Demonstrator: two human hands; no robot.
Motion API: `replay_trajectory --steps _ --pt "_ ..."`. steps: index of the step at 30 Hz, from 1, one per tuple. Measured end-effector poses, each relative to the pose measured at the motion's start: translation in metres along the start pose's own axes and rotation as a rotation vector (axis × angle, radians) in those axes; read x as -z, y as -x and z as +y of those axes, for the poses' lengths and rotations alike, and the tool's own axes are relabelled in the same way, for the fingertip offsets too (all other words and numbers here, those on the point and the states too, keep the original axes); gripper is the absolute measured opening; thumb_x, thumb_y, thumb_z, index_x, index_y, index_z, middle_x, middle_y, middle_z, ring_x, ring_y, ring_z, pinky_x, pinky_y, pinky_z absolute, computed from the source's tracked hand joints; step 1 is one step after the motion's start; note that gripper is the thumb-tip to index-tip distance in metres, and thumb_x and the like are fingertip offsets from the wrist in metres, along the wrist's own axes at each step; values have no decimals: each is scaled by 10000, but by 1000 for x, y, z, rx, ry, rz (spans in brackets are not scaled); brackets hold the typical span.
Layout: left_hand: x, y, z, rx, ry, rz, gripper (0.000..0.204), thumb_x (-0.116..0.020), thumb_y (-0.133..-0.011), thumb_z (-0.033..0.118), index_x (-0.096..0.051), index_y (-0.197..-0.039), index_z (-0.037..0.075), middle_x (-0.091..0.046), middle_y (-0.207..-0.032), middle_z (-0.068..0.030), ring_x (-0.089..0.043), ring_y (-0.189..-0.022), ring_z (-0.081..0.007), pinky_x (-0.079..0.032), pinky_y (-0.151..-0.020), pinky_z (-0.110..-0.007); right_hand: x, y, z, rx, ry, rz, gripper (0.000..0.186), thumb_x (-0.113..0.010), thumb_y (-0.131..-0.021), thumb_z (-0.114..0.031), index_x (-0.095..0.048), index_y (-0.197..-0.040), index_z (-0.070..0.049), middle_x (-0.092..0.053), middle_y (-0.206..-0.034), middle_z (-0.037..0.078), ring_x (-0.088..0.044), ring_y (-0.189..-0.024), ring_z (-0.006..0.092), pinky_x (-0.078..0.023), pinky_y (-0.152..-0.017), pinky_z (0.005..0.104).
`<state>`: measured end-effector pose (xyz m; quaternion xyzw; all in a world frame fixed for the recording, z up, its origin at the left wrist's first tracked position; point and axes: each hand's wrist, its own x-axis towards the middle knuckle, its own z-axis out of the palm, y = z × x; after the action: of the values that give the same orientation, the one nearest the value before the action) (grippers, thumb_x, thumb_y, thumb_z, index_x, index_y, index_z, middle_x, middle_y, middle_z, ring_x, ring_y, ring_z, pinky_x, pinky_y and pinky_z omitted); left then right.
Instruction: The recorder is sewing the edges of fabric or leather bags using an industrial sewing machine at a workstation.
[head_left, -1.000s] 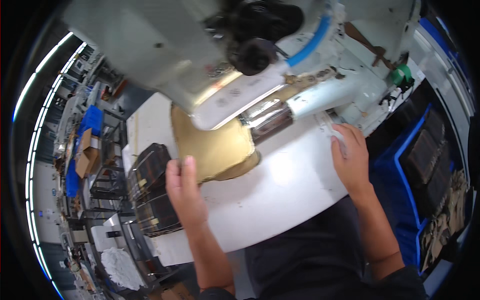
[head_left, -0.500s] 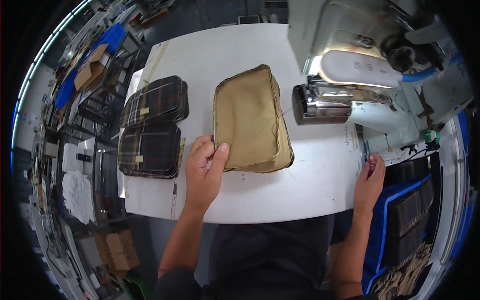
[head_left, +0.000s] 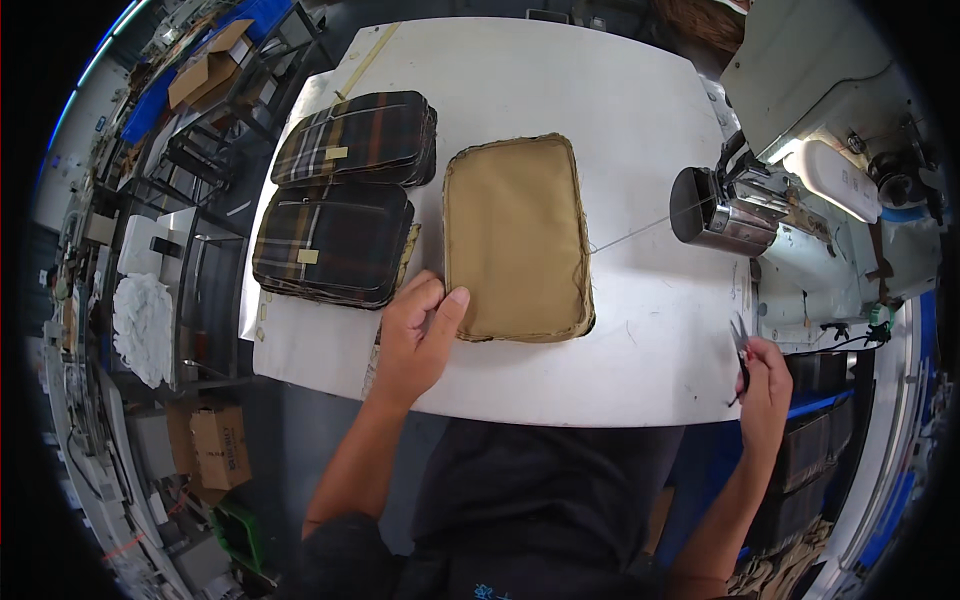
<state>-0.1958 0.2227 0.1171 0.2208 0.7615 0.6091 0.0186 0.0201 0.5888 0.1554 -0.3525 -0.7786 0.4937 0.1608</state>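
A tan fabric pouch (head_left: 515, 235), rectangular with rounded corners and raw stitched edges, lies on the white table (head_left: 640, 380) before me. Its lower left edge is pinched between the thumb and fingers of my left hand (head_left: 412, 340). A taut thread (head_left: 635, 234) runs from the pouch's right side to the sewing machine (head_left: 735, 228). At the table's right edge, my right hand (head_left: 765, 395) is closed around small scissors (head_left: 742, 345), their blades pointing away from me and slightly apart.
Two stacks of dark plaid pouches, a far stack (head_left: 385, 135) and a near stack (head_left: 330, 240), sit on the table's left. A blue crate with plaid pieces (head_left: 805, 470) stands below right. Metal racks (head_left: 210, 300) and a cardboard box (head_left: 220, 445) are at left.
The pouch lies flatter and farther from the machine, with more thread stretched between them. My right hand has brought the scissors up into plain sight. The whole view has shifted.
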Motion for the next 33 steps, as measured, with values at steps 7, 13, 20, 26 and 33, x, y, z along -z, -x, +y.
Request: replay_trajectory --steps 7,13,20,26,33 --pt "4 0 1 20 33 2 285 -555 -1011 11 -418 -762 -12 -383 -758 -33 -349 -691 -112 -309 -613 -311 -115 -29 -72 37 -267 -487 224 -710 -1038 -246 -733 -1045 -23 -647 -840 -61 -532 -742 18 -415 -666 204" --pt "8 -1 -2 50 39 2 273 -551 -999 26 -416 -764 -12 -376 -770 -33 -344 -694 -113 -303 -614 -304 -146 -38 -90 74 -358 -595 240 -723 -1035 -268 -733 -1001 -30 -637 -816 -74 -495 -723 6 -392 -651 203" --pt "4 -3 -7 47 72 -11 229 -554 -962 4 -429 -773 -26 -379 -770 -37 -353 -701 -120 -315 -617 -305 -150 -29 -104 52 -454 -572 221 -731 -1025 -234 -745 -948 -27 -609 -769 -83 -453 -674 4 -343 -601 206" --pt "6 0 -5 5 69 9 243 -576 -975 19 -452 -771 -27 -419 -767 -40 -382 -705 -113 -335 -616 -298 -76 -4 -65 149 -159 -311 152 -739 -1000 -131 -734 -1025 18 -691 -890 -6 -583 -806 45 -450 -719 205" --pt "11 9 -1 60 -10 -74 290 -651 -1001 97 -525 -777 -36 -483 -758 -49 -435 -710 -123 -385 -643 -310 -18 -23 30 650 674 304 242 -588 -1034 -53 -688 -1235 36 -686 -1219 195 -658 -1100 341 -528 -955 385"
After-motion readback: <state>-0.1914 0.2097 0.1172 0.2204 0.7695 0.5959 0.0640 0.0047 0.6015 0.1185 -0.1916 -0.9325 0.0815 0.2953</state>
